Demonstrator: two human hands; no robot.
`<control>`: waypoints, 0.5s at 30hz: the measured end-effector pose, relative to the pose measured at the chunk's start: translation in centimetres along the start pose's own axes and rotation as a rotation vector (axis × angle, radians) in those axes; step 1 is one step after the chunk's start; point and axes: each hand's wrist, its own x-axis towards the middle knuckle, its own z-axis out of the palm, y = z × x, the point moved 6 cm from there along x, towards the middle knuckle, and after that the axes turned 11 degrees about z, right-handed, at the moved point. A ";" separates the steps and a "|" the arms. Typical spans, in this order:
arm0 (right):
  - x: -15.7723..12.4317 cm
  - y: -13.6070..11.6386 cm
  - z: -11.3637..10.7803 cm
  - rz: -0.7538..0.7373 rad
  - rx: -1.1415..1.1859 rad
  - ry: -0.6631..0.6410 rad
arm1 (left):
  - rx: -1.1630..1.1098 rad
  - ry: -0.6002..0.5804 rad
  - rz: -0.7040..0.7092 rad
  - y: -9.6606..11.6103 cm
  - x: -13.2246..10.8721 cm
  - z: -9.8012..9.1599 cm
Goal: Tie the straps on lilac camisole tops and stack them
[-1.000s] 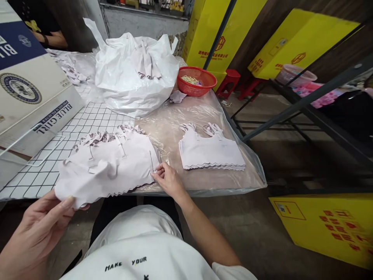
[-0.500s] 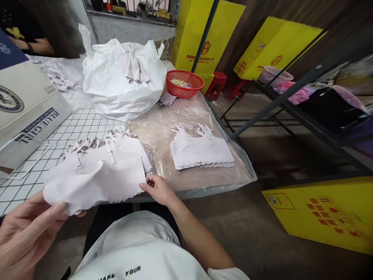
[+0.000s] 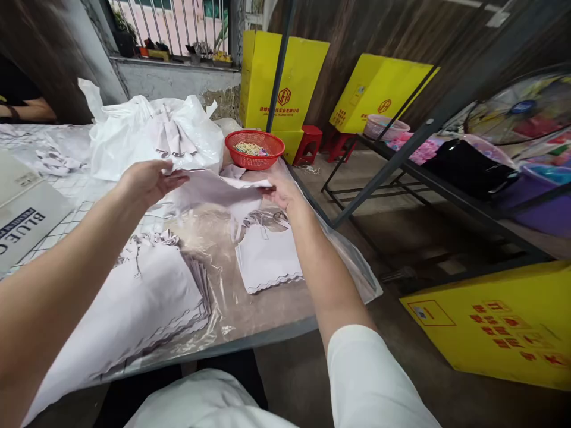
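Note:
Stretched between my two hands is a pale lilac strappy crop top (image 3: pixel 223 189), held up above the table with its straps hanging down. My left hand (image 3: pixel 149 181) pinches one end of it, and my right hand (image 3: pixel 281 191) grips the other end. Below and to the right lies a neat stack of matching tops (image 3: pixel 270 255) with scalloped hems, partly hidden by my right forearm. A thicker pile of the same tops (image 3: pixel 156 297) rests at the near left, partly covered by my left arm.
A white plastic bag (image 3: pixel 120 137) with a garment on it stands at the back, beside a red basket (image 3: pixel 254 150) of small pale items. At the left is a cardboard box (image 3: pixel 27 208). A metal rack (image 3: pixel 401 160) and yellow cartons (image 3: pixel 495 321) flank the table's right side.
Both hands have lifted a top off the left pile and carried it forward and right, over the far edge of the right stack. The view has shifted too.

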 end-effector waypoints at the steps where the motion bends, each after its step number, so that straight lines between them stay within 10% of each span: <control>1: 1.3 -0.9 -0.9 0.010 0.014 0.057 | -0.028 0.024 0.016 -0.4 1.1 1.3; 5: 4.2 -1.9 -5.1 0.036 0.022 0.229 | 0.004 0.067 -0.097 -4.9 2.0 4.9; 11: 2.9 5.3 -10.9 0.242 -0.091 0.359 | 0.175 -0.021 -0.414 -15.4 -2.7 5.6; 15: 1.4 6.7 -13.3 0.270 -0.111 0.395 | 0.161 -0.060 -0.416 -16.8 -3.3 5.6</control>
